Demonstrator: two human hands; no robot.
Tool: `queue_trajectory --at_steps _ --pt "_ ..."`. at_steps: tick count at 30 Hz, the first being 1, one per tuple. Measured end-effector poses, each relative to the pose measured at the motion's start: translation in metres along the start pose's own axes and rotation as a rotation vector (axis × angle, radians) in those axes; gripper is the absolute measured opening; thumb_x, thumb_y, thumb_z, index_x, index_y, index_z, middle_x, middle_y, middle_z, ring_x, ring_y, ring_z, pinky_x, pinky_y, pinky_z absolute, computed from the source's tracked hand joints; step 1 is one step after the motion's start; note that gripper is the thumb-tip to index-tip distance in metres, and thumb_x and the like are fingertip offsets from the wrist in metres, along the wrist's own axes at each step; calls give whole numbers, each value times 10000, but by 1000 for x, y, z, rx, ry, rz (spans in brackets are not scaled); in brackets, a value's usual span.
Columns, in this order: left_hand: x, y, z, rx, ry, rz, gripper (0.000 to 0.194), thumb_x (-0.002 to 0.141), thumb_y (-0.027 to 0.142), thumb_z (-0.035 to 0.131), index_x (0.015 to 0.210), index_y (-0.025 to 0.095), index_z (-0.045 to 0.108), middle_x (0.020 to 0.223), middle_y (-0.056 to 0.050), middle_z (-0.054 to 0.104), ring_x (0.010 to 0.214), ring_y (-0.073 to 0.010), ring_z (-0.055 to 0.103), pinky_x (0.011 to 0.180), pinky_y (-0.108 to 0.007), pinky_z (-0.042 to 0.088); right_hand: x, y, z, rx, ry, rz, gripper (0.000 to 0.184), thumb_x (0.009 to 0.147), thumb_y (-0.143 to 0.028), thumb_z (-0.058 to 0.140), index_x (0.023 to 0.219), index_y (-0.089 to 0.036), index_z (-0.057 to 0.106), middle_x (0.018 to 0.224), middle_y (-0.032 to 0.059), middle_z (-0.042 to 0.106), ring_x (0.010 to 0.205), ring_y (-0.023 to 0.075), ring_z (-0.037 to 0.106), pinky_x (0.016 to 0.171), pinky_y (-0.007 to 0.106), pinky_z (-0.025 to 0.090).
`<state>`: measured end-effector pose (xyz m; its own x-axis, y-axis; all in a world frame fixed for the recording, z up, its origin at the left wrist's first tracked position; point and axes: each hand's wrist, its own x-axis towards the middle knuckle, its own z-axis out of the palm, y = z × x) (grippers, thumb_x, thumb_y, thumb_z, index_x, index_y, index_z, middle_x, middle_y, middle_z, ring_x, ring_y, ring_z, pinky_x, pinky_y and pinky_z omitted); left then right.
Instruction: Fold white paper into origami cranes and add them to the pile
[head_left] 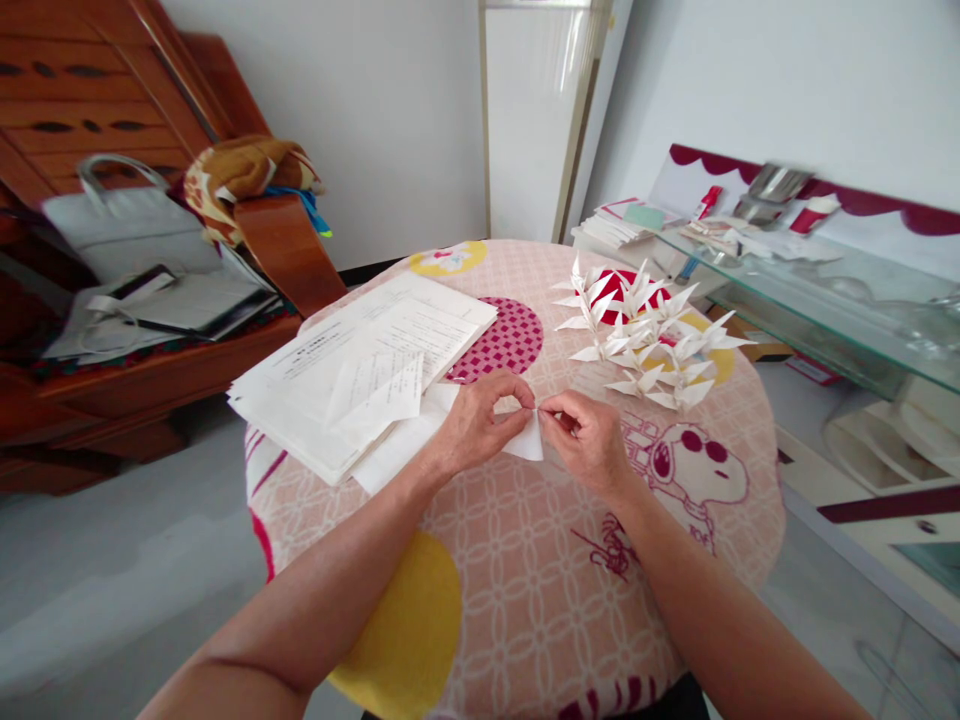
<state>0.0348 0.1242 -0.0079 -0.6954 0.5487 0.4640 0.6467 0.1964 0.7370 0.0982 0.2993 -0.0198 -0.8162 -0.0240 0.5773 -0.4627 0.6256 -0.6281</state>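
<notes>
A small white piece of folded paper (527,441) is pinched between my two hands over the middle of the round table. My left hand (486,415) grips its upper left part, thumb and forefinger pressed together. From the right, my right hand (586,432) pinches the paper's upper corner, its other fingers curled in. The fingertips of both hands nearly meet and hide part of the paper. Several white folded paper cranes (649,335) stand grouped beyond my right hand. Left of my left hand lies a stack of printed sheets (360,360), with a loose cut piece (386,385) on top.
A patterned cloth (517,600) covers the round table. At the right is a glass shelf (840,300) with metal bowls and papers on it. A wooden bench (285,250) with a grey bag (127,225) stands at the left.
</notes>
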Motion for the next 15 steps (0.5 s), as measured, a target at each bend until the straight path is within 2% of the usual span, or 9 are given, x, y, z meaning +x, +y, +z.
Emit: queue_trajectory --at_steps 3,6,15 --pt "0 -1 -3 -63 -63 -70 51 848 182 628 840 153 670 804 -23 698 745 -135 629 672 -243 478 0 0 -1 54 -35 77 114 855 -218 586 766 -186 650 635 -12 604 536 107 479 524 235 374" --pt "1 -5 -5 -195 -114 -79 120 864 261 662 828 146 664 783 -26 689 730 -125 621 696 -244 493 -1 1 -1 157 -73 145 130 863 -256 592 775 -185 655 620 -17 596 530 108 488 509 230 378" --pt "1 -9 -3 -364 -158 -186 249 838 370 718 830 128 659 777 -41 677 708 -117 598 691 -250 489 -2 2 -1 248 -119 186 134 865 -270 606 789 -181 670 662 -2 647 588 123 570 550 228 430"
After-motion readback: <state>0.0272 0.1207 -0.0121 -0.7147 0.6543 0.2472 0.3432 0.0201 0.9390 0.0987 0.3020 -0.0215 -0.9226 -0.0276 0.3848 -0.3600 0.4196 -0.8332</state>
